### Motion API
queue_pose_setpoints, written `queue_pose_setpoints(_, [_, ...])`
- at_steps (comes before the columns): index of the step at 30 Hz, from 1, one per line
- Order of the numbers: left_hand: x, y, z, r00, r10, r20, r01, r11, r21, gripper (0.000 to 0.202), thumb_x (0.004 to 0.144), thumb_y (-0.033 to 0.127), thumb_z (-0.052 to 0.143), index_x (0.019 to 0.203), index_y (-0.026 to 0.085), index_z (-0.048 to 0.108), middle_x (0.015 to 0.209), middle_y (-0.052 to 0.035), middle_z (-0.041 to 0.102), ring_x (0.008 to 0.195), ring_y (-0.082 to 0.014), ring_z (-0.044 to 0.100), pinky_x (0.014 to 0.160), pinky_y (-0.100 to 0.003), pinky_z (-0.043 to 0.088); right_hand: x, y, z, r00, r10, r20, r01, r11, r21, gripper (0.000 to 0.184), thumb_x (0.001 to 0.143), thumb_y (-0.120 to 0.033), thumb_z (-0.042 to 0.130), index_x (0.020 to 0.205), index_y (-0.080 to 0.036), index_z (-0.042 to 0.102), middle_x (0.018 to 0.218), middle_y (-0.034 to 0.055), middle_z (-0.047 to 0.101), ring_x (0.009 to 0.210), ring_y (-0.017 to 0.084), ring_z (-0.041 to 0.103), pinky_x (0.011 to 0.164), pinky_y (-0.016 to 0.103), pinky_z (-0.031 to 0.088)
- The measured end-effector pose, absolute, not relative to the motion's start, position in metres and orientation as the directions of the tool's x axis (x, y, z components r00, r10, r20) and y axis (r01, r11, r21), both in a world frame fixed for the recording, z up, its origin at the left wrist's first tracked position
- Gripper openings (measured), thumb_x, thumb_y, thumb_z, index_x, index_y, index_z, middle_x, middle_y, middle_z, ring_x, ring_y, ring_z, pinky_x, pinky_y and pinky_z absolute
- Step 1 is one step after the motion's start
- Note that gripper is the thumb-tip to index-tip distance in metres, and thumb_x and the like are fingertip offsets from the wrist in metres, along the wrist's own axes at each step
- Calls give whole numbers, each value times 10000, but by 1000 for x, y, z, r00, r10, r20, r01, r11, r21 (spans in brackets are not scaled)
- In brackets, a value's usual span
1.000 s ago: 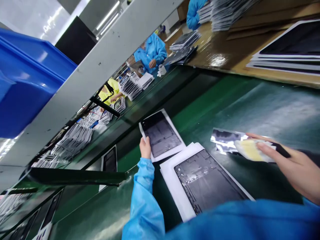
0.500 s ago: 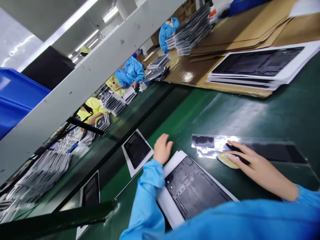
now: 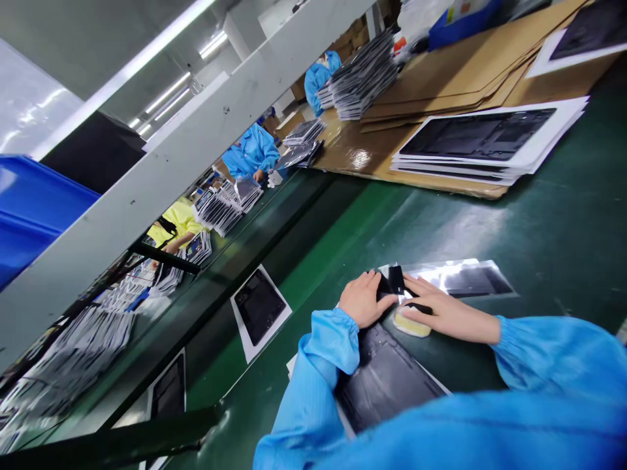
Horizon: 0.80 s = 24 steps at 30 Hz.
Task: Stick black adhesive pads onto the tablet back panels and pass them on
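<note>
My left hand (image 3: 361, 301) is at the far end of a dark tablet-like panel (image 3: 392, 375) lying on a white sheet. Its thumb and fingers close on the near end of a clear film strip with black patches (image 3: 396, 279). Close beside it, my right hand (image 3: 448, 314) has its fingers over the same film and its thumb on a pale yellow pad (image 3: 412, 324) with a dark top. The rest of the film stretches away to the right, glossy, behind the right hand. My left hand and sleeve cover part of the panel.
Dark panels on white sheets (image 3: 259, 307) lie to the left along the green bench. A stack of similar panels (image 3: 482, 140) rests on brown cardboard (image 3: 450, 85) at the upper right. A slanting grey beam (image 3: 196, 137) crosses above. Co-workers (image 3: 252, 150) sit beyond, beside piled sheets.
My left hand has moved right, from the panel's far-left corner to the film. My right hand has moved left with the yellow pad, and the film has shifted left toward the panel.
</note>
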<state>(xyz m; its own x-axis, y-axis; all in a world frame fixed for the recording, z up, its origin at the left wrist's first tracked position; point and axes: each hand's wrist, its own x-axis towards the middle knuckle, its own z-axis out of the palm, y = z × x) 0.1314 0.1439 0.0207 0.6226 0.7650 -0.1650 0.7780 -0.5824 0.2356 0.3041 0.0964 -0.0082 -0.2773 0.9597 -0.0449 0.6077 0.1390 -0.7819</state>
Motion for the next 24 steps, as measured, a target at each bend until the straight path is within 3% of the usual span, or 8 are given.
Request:
queue_pose_setpoints(2, [139,141,23,619,775,-128,776,-578,252,516,889,460,571,1339,214,513,1381,-127,556,1277,-294,521,1066,-440,444,299,102,-7,-322,946,-37,589,169,-790,466,530,-574,437,773,-254,674,1218,55,446,1162,242,256,946,416,127])
queue_pose_setpoints(5, [153,135,29,554,826,-102,810,-506,295,468,857,407,624,1255,163,581,1232,-179,649,1133,-337,607,963,-450,478,295,105,-5,-353,935,-38,579,187,-793,437,525,-556,462,772,-264,673,1169,50,500,1140,243,302,945,422,129])
queue_pose_setpoints(9, [162,131,31,419,904,-85,842,-351,410,225,913,253,503,1021,160,677,996,-169,714,907,-304,668,783,-396,484,301,94,-4,-342,938,-53,590,170,-790,454,550,-576,418,758,-266,677,1249,38,403,1171,242,230,939,428,138])
queue_pose_setpoints(12, [153,137,28,336,939,-70,833,-262,488,320,961,231,385,810,156,658,799,-109,699,736,-224,644,668,-316,450,317,80,-6,-286,954,-85,610,112,-785,509,556,-611,365,784,-275,671,1286,27,335,1182,237,191,935,429,146])
queue_pose_setpoints(16, [129,137,33,226,973,-43,793,-158,588,517,1002,308,262,606,141,550,593,-49,579,579,-157,545,545,-269,383,339,61,-1,-152,977,-152,610,-28,-792,541,461,-679,367,686,-305,686,1256,8,381,1174,257,212,933,418,150])
queue_pose_setpoints(19, [117,118,46,212,977,23,745,-177,643,469,1001,301,276,744,120,624,707,-57,641,667,-164,584,616,-268,441,340,50,14,-52,985,-163,512,-114,-851,462,456,-630,451,726,-331,677,1207,-5,453,1149,267,279,930,422,158])
queue_pose_setpoints(21, [113,99,53,289,939,184,711,-339,616,347,988,262,340,977,135,663,935,-77,703,832,-181,632,749,-281,486,329,44,25,-64,977,-204,290,-178,-940,414,503,-549,503,837,-348,642,1180,-12,486,1105,248,363,914,408,217])
queue_pose_setpoints(24, [112,70,55,465,757,459,716,-626,308,296,955,208,427,1173,174,624,1080,-69,706,898,-195,647,765,-313,512,302,38,32,-184,933,-309,-185,-342,-921,388,507,-482,557,841,-305,645,1165,27,506,1034,256,447,830,386,351])
